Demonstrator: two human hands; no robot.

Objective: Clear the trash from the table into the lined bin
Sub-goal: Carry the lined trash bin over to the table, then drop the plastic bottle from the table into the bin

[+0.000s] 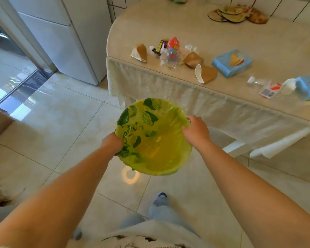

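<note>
A round bin lined with a yellow-green lime-print bag (161, 158) stands on the tiled floor in front of the table. My left hand (113, 143) grips the liner at the bin's left rim. My right hand (195, 128) pinches the liner at the right rim. Trash lies on the table (186, 29): a crushed brown paper cup (140, 52), a clear plastic bottle (172, 57), small wrappers (162, 46), two more brown cups (192, 59) (207, 74), and a flattened clear bottle (263, 85) with a red label.
A blue tissue pack (232, 62) and a blue item (306, 87) lie at the table's right. Round coasters (234, 13) sit at the back. A white fridge (75, 38) stands left of the table. A lace cloth (213, 108) hangs over the table edge.
</note>
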